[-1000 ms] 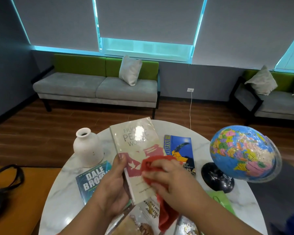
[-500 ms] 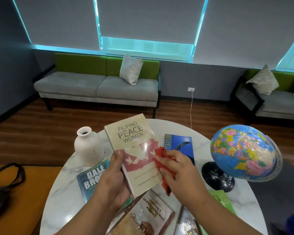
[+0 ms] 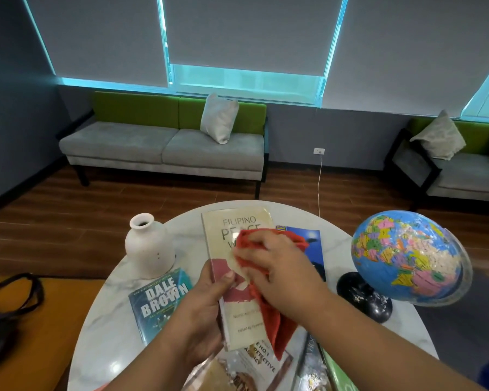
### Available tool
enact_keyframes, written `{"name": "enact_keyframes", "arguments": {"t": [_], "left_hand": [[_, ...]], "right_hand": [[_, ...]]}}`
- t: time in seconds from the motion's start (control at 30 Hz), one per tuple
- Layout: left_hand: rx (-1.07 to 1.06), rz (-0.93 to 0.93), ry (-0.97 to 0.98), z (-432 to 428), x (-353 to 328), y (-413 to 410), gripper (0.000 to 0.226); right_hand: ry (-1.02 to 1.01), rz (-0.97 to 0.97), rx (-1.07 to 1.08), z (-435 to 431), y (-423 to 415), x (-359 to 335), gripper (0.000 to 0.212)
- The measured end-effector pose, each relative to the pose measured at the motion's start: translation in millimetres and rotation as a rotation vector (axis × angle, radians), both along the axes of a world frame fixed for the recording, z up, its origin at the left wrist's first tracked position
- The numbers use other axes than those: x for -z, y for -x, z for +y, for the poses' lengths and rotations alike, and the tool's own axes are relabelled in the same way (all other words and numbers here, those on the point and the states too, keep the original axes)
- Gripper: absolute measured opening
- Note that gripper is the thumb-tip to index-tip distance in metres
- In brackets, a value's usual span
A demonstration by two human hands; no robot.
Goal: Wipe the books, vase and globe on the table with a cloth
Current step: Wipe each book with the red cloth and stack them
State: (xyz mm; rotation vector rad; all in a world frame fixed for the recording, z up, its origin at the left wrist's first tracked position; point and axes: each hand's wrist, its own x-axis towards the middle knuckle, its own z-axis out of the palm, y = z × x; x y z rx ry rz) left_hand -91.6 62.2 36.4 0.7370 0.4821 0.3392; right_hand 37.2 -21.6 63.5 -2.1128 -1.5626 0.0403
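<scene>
While left hand (image 3: 206,309) grips cream "Filipino Peace Women" paperback (image 3: 237,220) at spine, held tilted above round white marble surface (image 3: 108,320), right hand (image 3: 283,266) fingers (image 3: 256,245) curl round bunched red cloth (image 3: 277,328), pressing it on cover's upper half. Also on surface: white ceramic vase (image 3: 148,246) left, multicoloured globe on black base (image 3: 407,258) right.

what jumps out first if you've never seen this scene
The red cloth in the right hand, pressed on the cream book that the left hand holds up over the middle of the round table. Next, the bright globe at the right edge, and the white vase at the back left.
</scene>
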Motion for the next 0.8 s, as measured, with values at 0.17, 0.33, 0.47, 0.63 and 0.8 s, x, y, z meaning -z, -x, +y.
{"name": "enact_keyframes", "arguments": {"t": [0.17,0.33,0.47,0.63,0.8], "left_hand": [[0.083,-0.002,-0.092,3.1,3.9,4.6,0.045],[0.119,0.034,-0.198,6.8,2.8,3.7,0.04],[0.121,0.057,-0.239,6.8,4.3,0.0,0.05],[0.171,0.073,-0.298,8.8,2.2,3.6,0.035],[0.199,0.089,-0.267,7.8,4.7,2.5,0.042]], "right_hand": [[-0.004,-0.015,-0.013,7.9,-20.5,-9.9,0.031],[-0.092,-0.011,0.063,13.0,-17.4,-12.7,0.033],[-0.007,-0.188,-0.184,16.3,7.3,-18.2,0.035],[-0.181,0.007,0.108,20.5,-22.4,-18.5,0.033],[-0.066,-0.162,-0.099,18.4,8.4,-12.0,0.035]]}}
